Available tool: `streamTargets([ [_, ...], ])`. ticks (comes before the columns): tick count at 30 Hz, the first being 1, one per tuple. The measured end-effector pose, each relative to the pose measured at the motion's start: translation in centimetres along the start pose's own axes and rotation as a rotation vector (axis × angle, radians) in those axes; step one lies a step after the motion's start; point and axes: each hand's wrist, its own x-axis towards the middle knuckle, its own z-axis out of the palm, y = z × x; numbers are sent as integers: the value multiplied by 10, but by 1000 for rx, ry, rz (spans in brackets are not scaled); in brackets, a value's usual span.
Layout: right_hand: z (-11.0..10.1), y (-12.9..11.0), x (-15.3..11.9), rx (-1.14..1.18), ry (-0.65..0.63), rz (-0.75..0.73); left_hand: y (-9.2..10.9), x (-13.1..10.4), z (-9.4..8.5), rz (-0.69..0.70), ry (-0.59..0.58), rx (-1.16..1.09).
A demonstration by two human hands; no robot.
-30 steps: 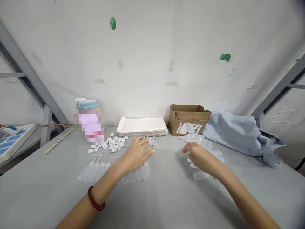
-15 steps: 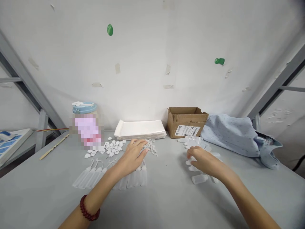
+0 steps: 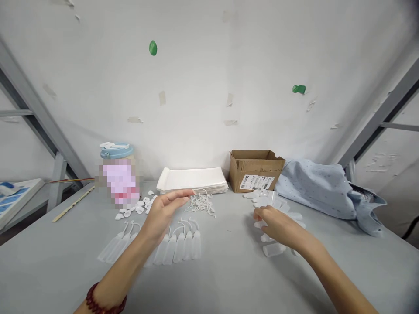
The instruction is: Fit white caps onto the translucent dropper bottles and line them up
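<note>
My left hand [image 3: 166, 213] is closed in a pinch. A thin white cord [image 3: 201, 190] arches from its fingertips, above a tangled heap of similar cords [image 3: 201, 203]. Below and partly behind this hand lies a row of slim translucent bottles [image 3: 179, 248] with cords looped from their necks. White caps [image 3: 139, 207] are scattered to the left of it. My right hand [image 3: 278, 224] is at the loose bottles on the right, its fingers curled round a small translucent bottle [image 3: 260, 225], mostly hidden. Another loose bottle [image 3: 274, 250] lies just nearer to me.
Against the wall are a stack of white envelopes [image 3: 193, 178], an open cardboard box [image 3: 255, 170] and a light blue cloth [image 3: 314, 187]. A blue-lidded container [image 3: 117, 151] stands at the back left, near a thin wooden strip [image 3: 73, 204].
My left hand has pulled back to the left and tightened into a pinch, with a cord at its fingertips. The right hand has stayed almost in place over the bottles. The view has tilted slightly.
</note>
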Motion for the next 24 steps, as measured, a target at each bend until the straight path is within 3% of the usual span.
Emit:
streamTargets([
  [6, 6, 4, 5, -18, 6, 5, 0, 1, 5, -98, 54, -320],
  [13, 5, 0, 5, -30, 69, 5, -4, 0, 10, -166, 136, -390],
  [18, 5, -3, 4, -20, 99, -44, -3, -2, 13, -182, 111, -421],
  [24, 15, -23, -2, 401, 330, -389, -1, -10, 19, -210, 3, -481],
])
